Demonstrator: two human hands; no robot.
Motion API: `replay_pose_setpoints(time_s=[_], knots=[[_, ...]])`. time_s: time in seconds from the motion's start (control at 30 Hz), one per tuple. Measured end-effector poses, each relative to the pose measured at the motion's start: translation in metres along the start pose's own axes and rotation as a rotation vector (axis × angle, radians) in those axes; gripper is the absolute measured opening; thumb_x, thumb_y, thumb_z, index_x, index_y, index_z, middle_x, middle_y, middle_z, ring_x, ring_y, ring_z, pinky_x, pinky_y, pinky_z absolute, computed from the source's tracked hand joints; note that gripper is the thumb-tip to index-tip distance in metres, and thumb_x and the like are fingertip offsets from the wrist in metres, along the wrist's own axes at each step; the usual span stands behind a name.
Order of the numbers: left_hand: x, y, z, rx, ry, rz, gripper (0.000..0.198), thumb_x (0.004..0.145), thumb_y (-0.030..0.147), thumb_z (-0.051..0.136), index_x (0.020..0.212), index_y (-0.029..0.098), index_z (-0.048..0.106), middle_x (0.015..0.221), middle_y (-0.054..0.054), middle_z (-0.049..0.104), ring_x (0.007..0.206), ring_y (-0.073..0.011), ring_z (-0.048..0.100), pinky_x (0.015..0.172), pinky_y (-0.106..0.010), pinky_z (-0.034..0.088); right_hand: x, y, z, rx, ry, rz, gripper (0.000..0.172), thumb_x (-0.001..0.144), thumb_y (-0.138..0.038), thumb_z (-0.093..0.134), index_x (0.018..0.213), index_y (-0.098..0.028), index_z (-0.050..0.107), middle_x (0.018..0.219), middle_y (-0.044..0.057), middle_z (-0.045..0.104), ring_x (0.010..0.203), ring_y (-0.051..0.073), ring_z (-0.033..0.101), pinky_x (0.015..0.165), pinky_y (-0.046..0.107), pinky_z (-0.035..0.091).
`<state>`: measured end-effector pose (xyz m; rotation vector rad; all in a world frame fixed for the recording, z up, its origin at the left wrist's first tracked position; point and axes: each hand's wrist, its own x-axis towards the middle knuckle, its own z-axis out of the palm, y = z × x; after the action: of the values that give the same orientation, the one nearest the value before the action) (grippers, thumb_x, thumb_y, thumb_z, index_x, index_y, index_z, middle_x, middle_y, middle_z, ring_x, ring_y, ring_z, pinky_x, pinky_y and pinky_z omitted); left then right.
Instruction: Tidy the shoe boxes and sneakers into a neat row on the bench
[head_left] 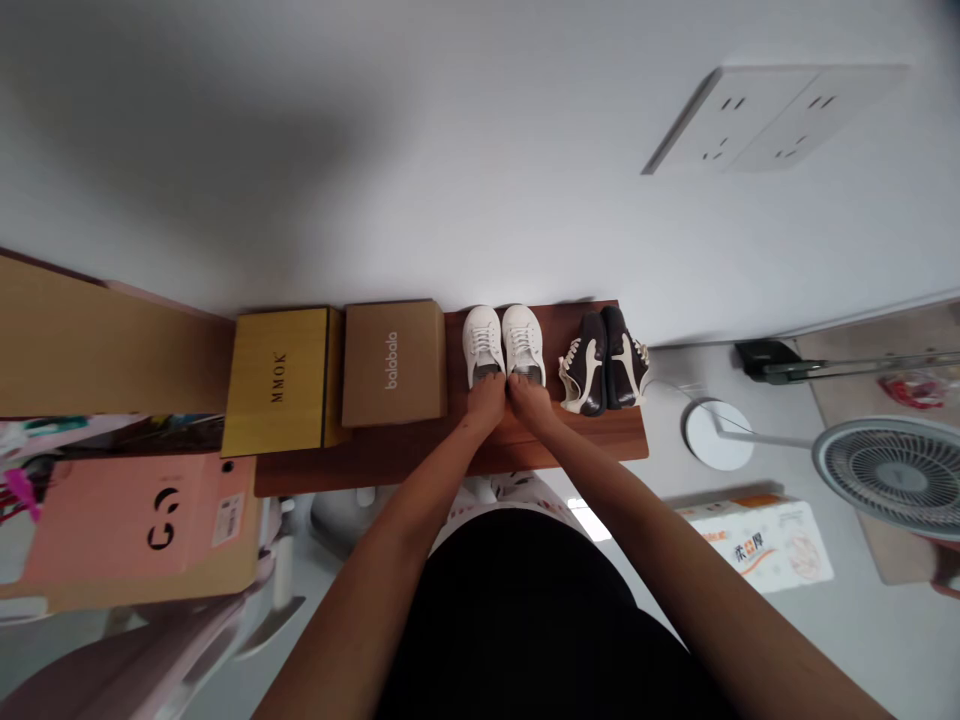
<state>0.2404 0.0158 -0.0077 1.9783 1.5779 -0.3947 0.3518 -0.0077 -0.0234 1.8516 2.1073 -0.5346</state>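
Two white sneakers stand side by side on a reddish-brown wooden shelf (pixel 420 454), toes toward the wall. My left hand (pixel 487 398) is closed on the heel of the left white shoe (pixel 482 335). At the heel of the right white shoe (pixel 523 335), my right hand (pixel 529 397) is closed too. The two hands almost touch. To their right sits a pair of dark shoes with cream trim, one (pixel 589 360) beside the other (pixel 622 355). A brown box (pixel 394 362) lies just left of the white pair.
Left of the brown box is a yellow box (pixel 277 380); a pink box (pixel 135 515) lies lower left. A fan (pixel 900 478), a white round base (pixel 718 434) and a white package (pixel 765 545) are at right. Wall sockets (pixel 772 118) sit upper right.
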Motion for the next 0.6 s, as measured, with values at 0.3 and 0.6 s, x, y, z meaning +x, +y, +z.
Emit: replay_pose_setpoints(time_s=[0.3, 0.6], knots=[[-0.003, 0.000, 0.001, 0.042, -0.006, 0.001, 0.031, 0.100, 0.010, 0.035, 0.125, 0.013, 0.053, 0.122, -0.016, 0.064, 0.119, -0.0252, 0.062, 0.099, -0.034, 0.049, 0.001, -0.001, -0.004, 0.010, -0.015, 0.024, 0.032, 0.102, -0.012, 0.027, 0.119, -0.013, 0.054, 0.116, 0.019, 0.066, 0.100, 0.024, 0.067, 0.082, 0.031, 0.051], [-0.028, 0.010, 0.001, 0.054, 0.161, -0.007, 0.028, 0.100, 0.021, 0.046, 0.127, 0.014, 0.052, 0.123, -0.016, 0.064, 0.119, -0.0262, 0.059, 0.101, -0.036, 0.046, -0.035, 0.023, -0.009, 0.161, 0.091, -0.123, 0.024, 0.099, -0.021, 0.048, 0.117, -0.014, 0.061, 0.120, 0.018, 0.066, 0.110, 0.027, 0.060, 0.097, 0.038, 0.044]])
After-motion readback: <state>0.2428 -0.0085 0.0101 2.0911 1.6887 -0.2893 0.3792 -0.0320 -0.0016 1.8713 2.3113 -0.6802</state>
